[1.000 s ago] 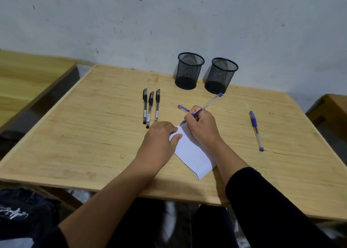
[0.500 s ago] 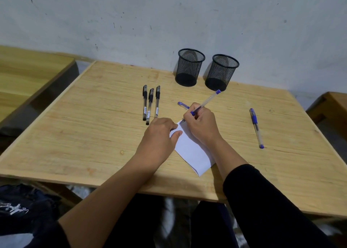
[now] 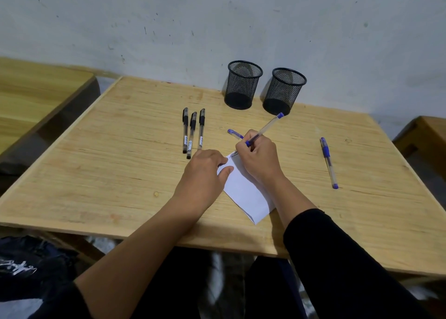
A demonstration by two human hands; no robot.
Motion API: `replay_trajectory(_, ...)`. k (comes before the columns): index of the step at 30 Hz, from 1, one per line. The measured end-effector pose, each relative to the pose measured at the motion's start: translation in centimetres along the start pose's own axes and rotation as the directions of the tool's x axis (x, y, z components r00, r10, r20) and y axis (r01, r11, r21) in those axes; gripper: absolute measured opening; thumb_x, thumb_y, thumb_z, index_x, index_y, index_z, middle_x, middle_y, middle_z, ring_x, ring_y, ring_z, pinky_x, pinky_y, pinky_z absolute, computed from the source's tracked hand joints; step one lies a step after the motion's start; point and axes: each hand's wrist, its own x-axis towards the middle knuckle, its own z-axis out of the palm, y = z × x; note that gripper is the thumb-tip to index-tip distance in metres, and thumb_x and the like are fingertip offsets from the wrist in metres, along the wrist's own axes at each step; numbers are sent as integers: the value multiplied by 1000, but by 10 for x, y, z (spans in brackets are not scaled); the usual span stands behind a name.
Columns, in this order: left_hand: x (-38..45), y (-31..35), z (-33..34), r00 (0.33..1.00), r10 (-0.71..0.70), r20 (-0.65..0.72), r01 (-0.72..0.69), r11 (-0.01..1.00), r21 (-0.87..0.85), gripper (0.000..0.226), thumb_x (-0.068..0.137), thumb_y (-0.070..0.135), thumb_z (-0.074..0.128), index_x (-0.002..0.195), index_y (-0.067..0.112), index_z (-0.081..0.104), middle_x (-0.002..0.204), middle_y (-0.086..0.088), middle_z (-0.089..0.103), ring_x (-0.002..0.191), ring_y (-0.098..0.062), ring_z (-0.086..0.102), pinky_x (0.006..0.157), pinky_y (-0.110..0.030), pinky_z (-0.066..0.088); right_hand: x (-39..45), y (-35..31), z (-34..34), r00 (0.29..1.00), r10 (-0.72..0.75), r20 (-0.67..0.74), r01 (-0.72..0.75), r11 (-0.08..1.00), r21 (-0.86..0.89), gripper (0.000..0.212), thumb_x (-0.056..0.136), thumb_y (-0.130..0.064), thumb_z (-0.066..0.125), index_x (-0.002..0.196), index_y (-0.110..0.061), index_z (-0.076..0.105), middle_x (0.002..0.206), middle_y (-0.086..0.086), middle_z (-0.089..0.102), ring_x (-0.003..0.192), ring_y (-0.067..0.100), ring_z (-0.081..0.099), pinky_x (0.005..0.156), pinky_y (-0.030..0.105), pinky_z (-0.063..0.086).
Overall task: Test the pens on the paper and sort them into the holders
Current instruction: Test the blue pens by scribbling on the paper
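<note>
My right hand (image 3: 259, 158) grips a blue pen (image 3: 266, 127), its tip down on the far corner of a folded white paper (image 3: 246, 195). My left hand (image 3: 205, 171) rests on the paper's left edge, fingers loosely bent, thumb on the sheet. A blue pen cap (image 3: 234, 134) lies just beyond my right hand. Three black pens (image 3: 192, 133) lie side by side to the left. Another blue pen (image 3: 328, 162) lies to the right. Two black mesh holders (image 3: 242, 84) (image 3: 284, 90) stand at the back by the wall, with nothing visible inside.
The wooden table (image 3: 108, 164) ends at a grey wall behind the holders. A second wooden table (image 3: 36, 94) sits to the left across a dark gap. A wooden piece of furniture (image 3: 427, 135) stands at the right.
The hands stay on the paper and pen; the pen tip has shifted only slightly at the paper's corner. The camera view has tilted a little.
</note>
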Motion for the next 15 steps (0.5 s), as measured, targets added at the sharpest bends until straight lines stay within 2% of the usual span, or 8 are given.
replay_trajectory(9,0,0,0,1000,0,2,0,1000,-1,29,88,30,58,109,11,65,109,-2,67,105,-17,53,83,-18,33,2,3,2,1000,6,-16,-6,1000,14,16,87,-7,52,71,-5,50,60,6,45,54,10,38,46,6,33)
replay_trajectory(11,1,0,-2,1000,-1,16,2,1000,-9,29,87,30,59,108,12,65,109,-2,67,105,-17,54,83,-17,33,5,4,-1,996,68,-60,-62,994,94,16,88,-10,52,72,-8,52,63,4,49,57,10,44,49,7,37)
replay_trajectory(13,7,3,-7,1000,5,22,-4,1000,-15,27,87,29,60,108,13,65,109,-1,66,106,-17,55,84,-17,33,9,6,-8,979,166,-118,-138,967,213,17,88,-13,52,71,-13,51,63,2,51,58,10,47,55,16,41)
replay_trajectory(15,22,9,-12,1000,-1,-1,1,999,-34,26,88,27,59,109,13,64,113,-1,64,112,-19,53,88,-21,34,10,5,-17,962,224,-158,-168,937,306,17,89,-12,53,72,-16,51,60,2,52,53,8,48,52,19,41)
